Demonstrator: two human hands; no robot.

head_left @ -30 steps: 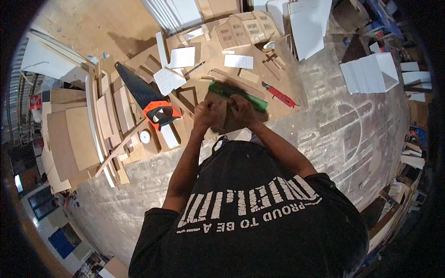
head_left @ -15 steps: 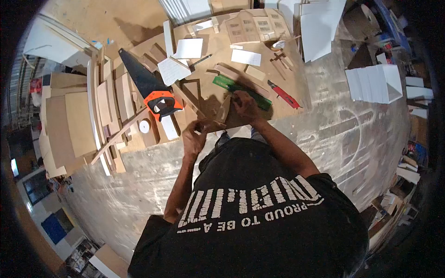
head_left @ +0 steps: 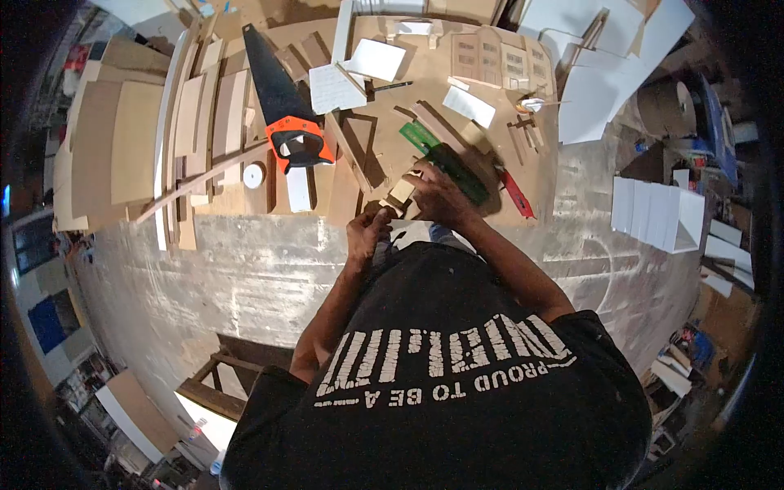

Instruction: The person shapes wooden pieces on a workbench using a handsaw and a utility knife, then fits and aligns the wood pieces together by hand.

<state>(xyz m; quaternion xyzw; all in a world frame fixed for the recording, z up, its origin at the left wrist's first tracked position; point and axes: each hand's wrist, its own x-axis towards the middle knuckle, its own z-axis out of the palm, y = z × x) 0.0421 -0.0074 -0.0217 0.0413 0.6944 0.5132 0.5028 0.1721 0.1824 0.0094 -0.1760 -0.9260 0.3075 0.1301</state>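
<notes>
At the near edge of the wooden board, my left hand is closed, its fingers pinching the end of a small wooden piece. My right hand has its fingers bent around the upper end of the same piece. Right beside it lies a green ruler, partly in shadow. A red utility knife rests farther right. To the left is a saw with an orange handle, near a long wooden strip.
White papers, a pen and a cardboard house front lie toward the back. Stacked strips and a tape roll are at left. White folded boards sit on the floor at right.
The view has shifted, so the board appears higher and farther right. The small wooden piece between my hands is now turned and more visible.
</notes>
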